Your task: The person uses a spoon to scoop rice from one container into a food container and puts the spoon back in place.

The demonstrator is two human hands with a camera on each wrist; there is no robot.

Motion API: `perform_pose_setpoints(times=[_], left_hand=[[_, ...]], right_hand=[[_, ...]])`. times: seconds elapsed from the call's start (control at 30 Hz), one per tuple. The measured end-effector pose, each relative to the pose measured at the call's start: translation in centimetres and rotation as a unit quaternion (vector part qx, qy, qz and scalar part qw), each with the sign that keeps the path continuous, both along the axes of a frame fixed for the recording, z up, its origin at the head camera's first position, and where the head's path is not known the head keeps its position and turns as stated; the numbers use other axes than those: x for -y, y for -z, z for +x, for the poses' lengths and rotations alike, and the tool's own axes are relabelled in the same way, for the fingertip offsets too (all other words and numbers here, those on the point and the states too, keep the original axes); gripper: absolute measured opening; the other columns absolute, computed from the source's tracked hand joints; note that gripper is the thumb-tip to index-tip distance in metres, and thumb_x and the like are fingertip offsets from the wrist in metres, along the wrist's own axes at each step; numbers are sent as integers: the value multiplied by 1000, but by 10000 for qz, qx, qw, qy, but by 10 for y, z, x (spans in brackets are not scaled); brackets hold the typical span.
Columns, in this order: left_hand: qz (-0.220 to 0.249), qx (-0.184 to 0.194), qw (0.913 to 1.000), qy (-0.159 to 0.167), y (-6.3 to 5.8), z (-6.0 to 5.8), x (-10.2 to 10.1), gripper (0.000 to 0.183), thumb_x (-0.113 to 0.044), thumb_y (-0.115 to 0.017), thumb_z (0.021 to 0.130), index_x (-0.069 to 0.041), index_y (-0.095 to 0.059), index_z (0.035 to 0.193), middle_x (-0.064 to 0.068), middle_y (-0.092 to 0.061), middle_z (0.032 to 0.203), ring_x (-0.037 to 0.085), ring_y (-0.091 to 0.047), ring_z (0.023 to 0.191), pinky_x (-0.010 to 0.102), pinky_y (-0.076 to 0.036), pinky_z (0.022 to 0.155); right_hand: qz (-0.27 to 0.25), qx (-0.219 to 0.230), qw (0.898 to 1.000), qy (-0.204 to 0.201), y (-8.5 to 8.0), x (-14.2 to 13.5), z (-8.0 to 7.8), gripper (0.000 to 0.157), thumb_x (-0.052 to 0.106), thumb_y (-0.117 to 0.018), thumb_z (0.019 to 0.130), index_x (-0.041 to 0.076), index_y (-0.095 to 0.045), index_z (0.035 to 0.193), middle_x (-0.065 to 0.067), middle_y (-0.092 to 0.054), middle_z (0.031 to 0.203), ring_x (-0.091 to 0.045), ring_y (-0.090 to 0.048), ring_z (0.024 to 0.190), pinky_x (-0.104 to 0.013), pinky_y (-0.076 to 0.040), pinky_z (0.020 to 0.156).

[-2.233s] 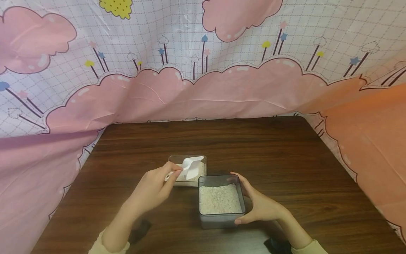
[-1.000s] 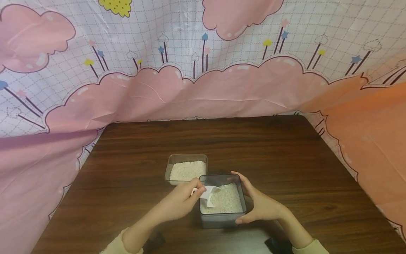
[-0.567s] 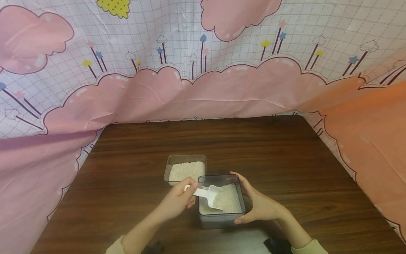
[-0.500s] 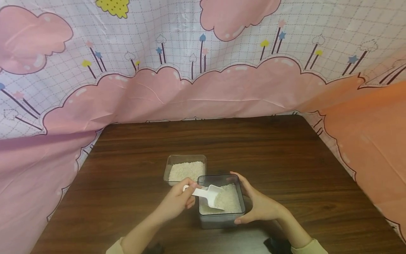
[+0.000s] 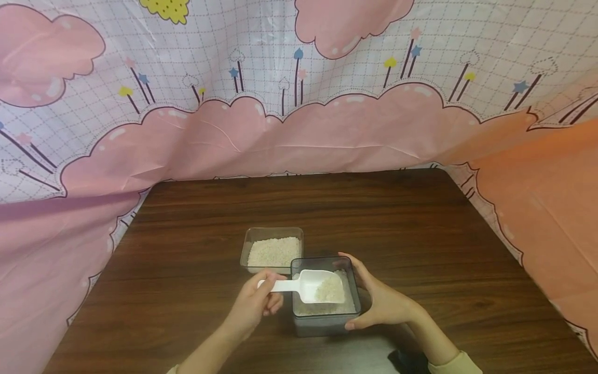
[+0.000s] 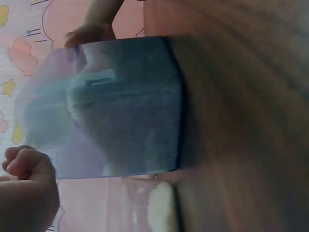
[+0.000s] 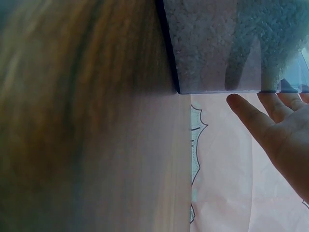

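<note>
No legible lettering (or numbers).

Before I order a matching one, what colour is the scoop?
The scoop is white; it shows best in the head view.

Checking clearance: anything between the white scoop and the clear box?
Only the dark container, at its far-left rim: the white scoop is over its grains, the clear box beyond. Can't tell if the scoop clears.

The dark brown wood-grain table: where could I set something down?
Bare table lies behind the clear rectangular plastic container up to the pink cloud-patterned backdrop, left of that container, and right of the right hand. It's crowded front-centre, where the smoky grey square container, white plastic scoop and left hand bunch together.
</note>
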State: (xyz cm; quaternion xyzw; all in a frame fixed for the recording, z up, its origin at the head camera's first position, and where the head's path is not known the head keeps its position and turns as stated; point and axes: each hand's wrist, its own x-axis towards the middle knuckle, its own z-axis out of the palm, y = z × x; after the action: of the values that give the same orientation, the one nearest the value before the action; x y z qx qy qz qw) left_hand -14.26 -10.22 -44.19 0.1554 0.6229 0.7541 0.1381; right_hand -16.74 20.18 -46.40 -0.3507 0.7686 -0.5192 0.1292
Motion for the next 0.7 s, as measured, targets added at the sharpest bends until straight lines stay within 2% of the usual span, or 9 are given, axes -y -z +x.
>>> perform_pose_setpoints(times=[0.2,0.43,0.57,0.7], left_hand=[[853,145,9961,183,11,1,2,23,-26,-37,108,-8,-52,107,-7,-40,63,5,-42,57,18,-34,57],[1707,10,9842,468,12,1,2,26,-22,-30,109,-11,-53,108,-10,-42,66,4,-42,58,18,-34,60],[1766,-95,9835,376,6,-1,7,29,-22,-29,109,-11,-55,108,-9,-40,65,4,-40,58,20,-30,58],[1887,-307,9815,126,0,-7,18,30,-21,-28,109,-12,-56,106,-9,-41,65,6,-38,58,24,-24,56]], right_hand=[[13,175,9998,49,0,1,0,124,20,-89,70,18,-1,156,-14,-19,155,-46,-20,142,-72,-26,101],[93,297,9995,48,-1,1,2,124,20,-88,71,26,3,156,-27,7,158,-57,-3,140,-78,-20,98],[70,301,9995,34,-1,1,2,124,19,-88,71,26,2,156,-25,3,158,-56,-5,141,-78,-20,98],[99,307,9994,102,-1,2,2,123,20,-89,70,28,-1,156,-21,-4,158,-52,-10,142,-75,-22,101]])
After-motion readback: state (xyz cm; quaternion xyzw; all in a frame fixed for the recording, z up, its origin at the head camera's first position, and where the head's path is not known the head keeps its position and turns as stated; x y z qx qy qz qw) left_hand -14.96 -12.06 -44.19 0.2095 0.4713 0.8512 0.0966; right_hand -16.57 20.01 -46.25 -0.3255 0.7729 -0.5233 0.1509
